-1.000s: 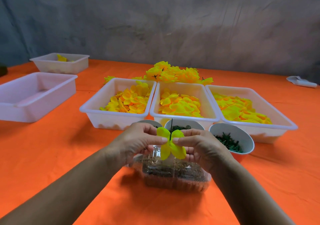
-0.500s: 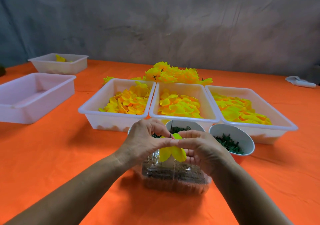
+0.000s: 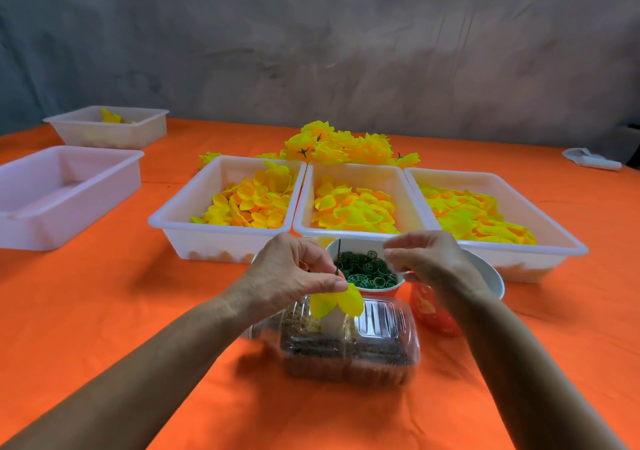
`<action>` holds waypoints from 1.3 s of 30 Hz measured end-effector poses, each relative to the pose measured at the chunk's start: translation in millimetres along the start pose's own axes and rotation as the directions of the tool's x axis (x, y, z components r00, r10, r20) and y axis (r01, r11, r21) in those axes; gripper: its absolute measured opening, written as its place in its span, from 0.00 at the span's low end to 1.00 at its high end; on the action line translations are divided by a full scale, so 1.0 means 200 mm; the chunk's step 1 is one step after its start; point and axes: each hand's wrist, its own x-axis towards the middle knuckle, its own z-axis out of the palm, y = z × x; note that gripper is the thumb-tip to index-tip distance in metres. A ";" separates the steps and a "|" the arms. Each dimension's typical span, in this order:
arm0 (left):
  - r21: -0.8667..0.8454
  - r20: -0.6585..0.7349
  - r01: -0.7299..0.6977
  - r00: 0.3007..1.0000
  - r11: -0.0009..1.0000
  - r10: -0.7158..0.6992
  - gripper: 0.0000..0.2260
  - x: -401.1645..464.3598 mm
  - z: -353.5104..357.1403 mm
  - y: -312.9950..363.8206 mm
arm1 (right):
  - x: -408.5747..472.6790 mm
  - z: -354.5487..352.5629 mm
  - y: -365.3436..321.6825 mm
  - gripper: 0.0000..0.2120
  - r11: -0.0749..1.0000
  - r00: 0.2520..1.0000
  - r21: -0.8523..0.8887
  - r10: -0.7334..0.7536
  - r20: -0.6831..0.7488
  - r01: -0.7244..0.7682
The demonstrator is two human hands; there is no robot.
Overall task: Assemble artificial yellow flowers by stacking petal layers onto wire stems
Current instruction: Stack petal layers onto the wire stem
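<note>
Left hand (image 3: 294,276) pinching the wire stem (image 3: 338,255) with the first yellow petal layer (image 3: 337,302) hanging just under the fingertips, stem tip poking up bare; probably held upright like that so the next layer can drop straight down over the point; right hand (image 3: 429,259) off the flower, fingers loosely curled and holding nothing as far as can be told, hovering over the cup of green rings (image 3: 367,271); looks like heading for a ring or for more petals, can't say which; three white trays lined up right behind the cups, left tray (image 3: 173,221), middle tray (image 3: 308,200) and right tray (image 3: 568,242), each with its own batch of yellow petals, likely sorted by size so layers get grabbed in order without hunting; second cup (image 3: 491,276) mostly hidden behind the right wrist; clear plastic box (image 3: 381,345) with dark contents sitting right under the flower, close at hand; pile of finished flowers (image 3: 339,146) parked behind the trays, out of the working zone; judging by one layer on the stem, this flower only just started; petal looks floppy, so a firm pinch near the stem makes sense.
</note>
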 end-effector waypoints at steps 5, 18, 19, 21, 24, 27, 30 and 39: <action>-0.024 0.003 0.002 1.000 1.000 -0.002 0.09 0.00 0.00 -0.01 | 0.14 0.08 0.04 0.08 0.871 0.978 -0.445 -0.193 0.083 0.210; -0.072 0.004 0.064 0.998 0.995 -0.064 0.07 0.00 0.02 -0.05 | 0.25 0.25 0.06 0.10 0.450 0.941 -0.829 -0.102 0.323 0.333; -0.078 -0.001 0.067 0.998 0.995 -0.067 0.07 0.00 0.02 -0.05 | 0.26 0.25 0.07 0.11 0.448 0.943 -0.831 -0.104 0.317 0.329; -0.079 0.003 0.067 0.998 0.995 -0.067 0.07 0.00 0.02 -0.05 | 0.26 0.25 0.08 0.12 0.447 0.945 -0.833 -0.113 0.307 0.324; -0.080 -0.001 0.069 0.998 0.994 -0.069 0.07 0.00 0.02 -0.04 | 0.26 0.25 0.08 0.12 0.466 0.945 -0.823 -0.149 0.290 0.326; -0.062 -0.013 0.075 0.997 0.995 -0.076 0.09 0.00 0.02 -0.04 | 0.25 0.24 0.09 0.08 0.495 0.947 -0.809 -0.216 0.239 0.317; -0.060 -0.022 0.078 0.997 0.995 -0.079 0.11 0.00 0.02 -0.05 | 0.24 0.19 0.10 0.03 0.743 0.955 -0.606 -0.276 0.110 0.285; -0.097 -0.001 0.098 0.995 0.990 -0.099 0.11 -0.01 0.02 -0.04 | 0.10 0.08 0.09 0.01 0.832 0.978 0.535 0.040 0.207 -0.147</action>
